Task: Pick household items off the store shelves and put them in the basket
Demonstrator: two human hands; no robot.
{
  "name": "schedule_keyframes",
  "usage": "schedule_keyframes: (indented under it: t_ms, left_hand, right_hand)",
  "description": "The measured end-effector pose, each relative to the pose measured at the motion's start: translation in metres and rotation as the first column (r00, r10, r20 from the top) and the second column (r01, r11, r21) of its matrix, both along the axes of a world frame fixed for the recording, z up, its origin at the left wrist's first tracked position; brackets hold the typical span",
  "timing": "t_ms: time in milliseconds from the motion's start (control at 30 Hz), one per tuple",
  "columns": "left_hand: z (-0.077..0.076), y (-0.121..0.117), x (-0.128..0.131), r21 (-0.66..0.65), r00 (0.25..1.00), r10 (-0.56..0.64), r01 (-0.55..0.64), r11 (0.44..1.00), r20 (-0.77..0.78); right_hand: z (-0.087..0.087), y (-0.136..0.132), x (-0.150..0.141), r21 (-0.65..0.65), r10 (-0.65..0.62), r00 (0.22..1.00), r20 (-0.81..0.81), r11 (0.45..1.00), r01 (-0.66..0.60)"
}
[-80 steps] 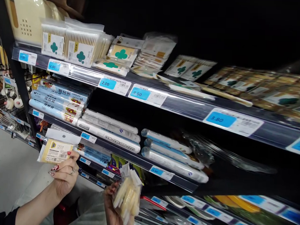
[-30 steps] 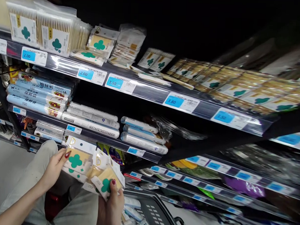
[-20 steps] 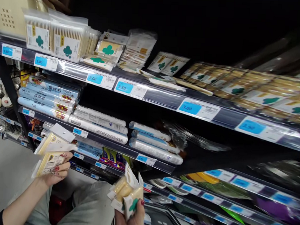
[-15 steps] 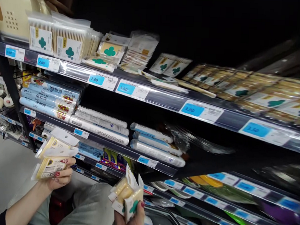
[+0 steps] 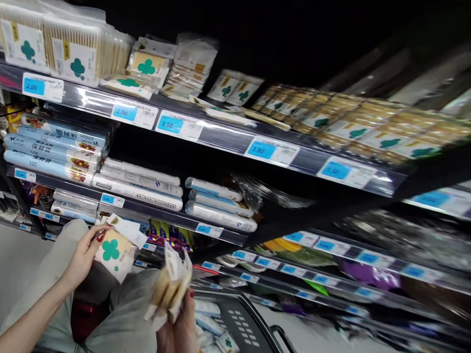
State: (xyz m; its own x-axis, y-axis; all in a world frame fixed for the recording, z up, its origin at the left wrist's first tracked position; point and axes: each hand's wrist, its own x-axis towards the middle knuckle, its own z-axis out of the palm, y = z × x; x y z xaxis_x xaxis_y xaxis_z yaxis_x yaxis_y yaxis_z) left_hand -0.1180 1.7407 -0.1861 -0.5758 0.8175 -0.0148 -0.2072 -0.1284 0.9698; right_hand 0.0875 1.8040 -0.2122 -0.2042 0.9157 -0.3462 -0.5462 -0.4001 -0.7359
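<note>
My left hand point(image 5: 80, 258) is closed on a flat packet of toothpicks point(image 5: 115, 252) with a green clover on its front and a white header card. The clover side is turned up, and whether more packets lie beneath it I cannot tell. In my right hand point(image 5: 180, 327) several similar packets point(image 5: 169, 285) stand on edge in a bunch, blurred by motion. They are held over my lap, beside a grey basket point(image 5: 248, 323) with packaged goods inside.
Above runs a shelf with cotton swab packs point(image 5: 71, 49), toothpick packets point(image 5: 147, 63) and price tags point(image 5: 134, 113). Lower down lie rolls of cling film point(image 5: 53, 142) and white rolls point(image 5: 141, 190). A dark shelf post point(image 5: 315, 221) slants across the right side.
My left hand has turned its packet over, from the printed back to the clover side, and moved closer to the right hand. The view has swung right, showing more of the basket.
</note>
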Motion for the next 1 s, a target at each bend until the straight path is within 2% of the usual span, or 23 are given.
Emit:
schedule_keyframes:
  t_ms: [33, 100, 167, 267, 333, 433, 500, 567, 633, 767, 833, 1000]
  left_hand:
    - [-0.003, 0.001, 0.002, -0.014, 0.99, 0.025, -0.027, 1.0, -0.139]
    - [-0.009, -0.001, 0.009, -0.025, 0.971, 0.025, -0.032, 0.999, -0.239]
    - [-0.013, -0.004, 0.017, -0.025, 0.942, -0.001, -0.008, 1.0, -0.335]
    - [-0.014, -0.008, 0.027, -0.036, 0.881, -0.099, 0.092, 0.995, -0.463]
    - [-0.011, -0.009, 0.029, -0.103, 0.892, -0.199, 0.171, 0.98, -0.405]
    - [-0.011, -0.01, 0.026, -0.15, 0.926, -0.313, 0.285, 0.947, -0.211]
    - [-0.019, -0.014, 0.024, -0.152, 0.919, -0.365, 0.344, 0.927, -0.148]
    - [-0.033, -0.023, 0.023, -0.198, 0.899, -0.425, 0.401, 0.895, -0.101]
    - [-0.05, -0.034, 0.026, -0.252, 0.86, -0.51, 0.493, 0.833, 0.001]
    - [-0.071, -0.048, 0.038, -0.279, 0.708, -0.653, 0.706, 0.65, 0.27]
    - [-0.073, -0.046, 0.046, -0.295, 0.678, -0.68, 0.735, 0.611, 0.279]
    - [-0.075, -0.023, 0.063, -0.377, 0.635, -0.772, 0.723, 0.579, 0.032]
  right_hand:
    - [0.003, -0.005, -0.007, -0.044, -0.025, 1.0, 0.013, 0.999, 0.026]
    - [0.008, -0.014, -0.022, -0.092, -0.075, 0.996, 0.047, 0.993, 0.079]
    - [0.01, -0.021, -0.037, -0.057, -0.1, 0.989, 0.105, 0.993, 0.106]
    - [0.009, -0.028, -0.054, 0.025, -0.123, 0.969, 0.215, 0.992, 0.12]
    - [0.006, -0.03, -0.06, 0.088, -0.089, 0.955, 0.283, 0.994, 0.066]
    - [-0.005, -0.032, -0.058, 0.19, -0.078, 0.919, 0.386, 0.982, 0.004]
    - [-0.018, -0.036, -0.05, 0.201, -0.087, 0.912, 0.401, 0.98, 0.006]
    - [-0.037, -0.046, -0.039, 0.167, -0.074, 0.933, 0.352, 0.986, 0.015]
    - [-0.057, -0.06, -0.028, 0.106, -0.023, 0.96, 0.277, 0.994, -0.007]
    - [-0.087, -0.09, -0.012, -0.023, 0.02, 0.985, 0.17, 1.0, -0.016]
    - [-0.092, -0.097, -0.009, -0.042, -0.01, 0.991, 0.135, 0.999, 0.016]
    - [-0.087, -0.086, 0.005, 0.046, -0.074, 0.985, 0.156, 0.997, 0.067]
